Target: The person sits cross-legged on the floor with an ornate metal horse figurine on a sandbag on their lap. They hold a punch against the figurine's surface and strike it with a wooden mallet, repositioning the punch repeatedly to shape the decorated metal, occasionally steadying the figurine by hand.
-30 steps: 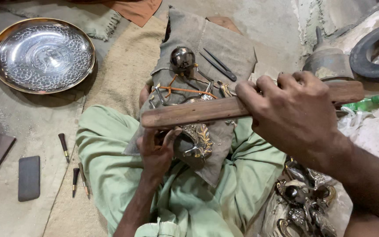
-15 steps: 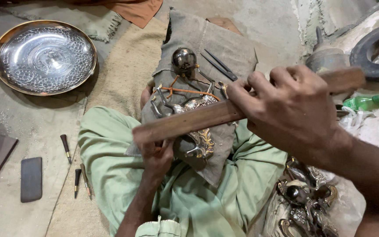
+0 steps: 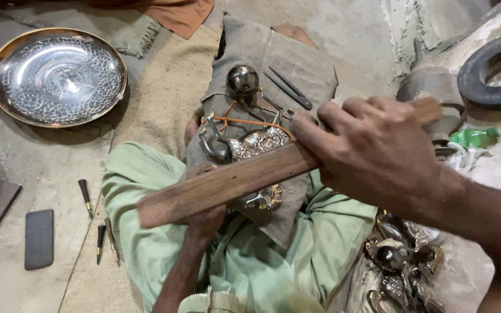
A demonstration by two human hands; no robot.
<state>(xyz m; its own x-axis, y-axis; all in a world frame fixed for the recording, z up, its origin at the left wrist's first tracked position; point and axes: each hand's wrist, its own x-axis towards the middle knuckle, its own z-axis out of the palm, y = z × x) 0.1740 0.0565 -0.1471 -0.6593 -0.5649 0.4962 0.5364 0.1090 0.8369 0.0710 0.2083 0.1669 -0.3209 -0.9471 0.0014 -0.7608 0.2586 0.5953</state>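
1. The right hand (image 3: 378, 156) stays clenched around the long flat brown wooden bat (image 3: 233, 181), slanted low at its left end.
2. The left hand (image 3: 207, 214), below it, grips the ornate silver metal figure (image 3: 253, 145) on the grey cloth (image 3: 285, 58) over the lap.
3. Judgement: strike squarely, clear of the fingers.

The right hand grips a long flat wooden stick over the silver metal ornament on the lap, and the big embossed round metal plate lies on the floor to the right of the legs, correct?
Not quite: the head view shows the big embossed round metal plate on the floor to the left of the legs, not the right. The right hand does grip the long flat wooden stick over the silver metal ornament on the lap.
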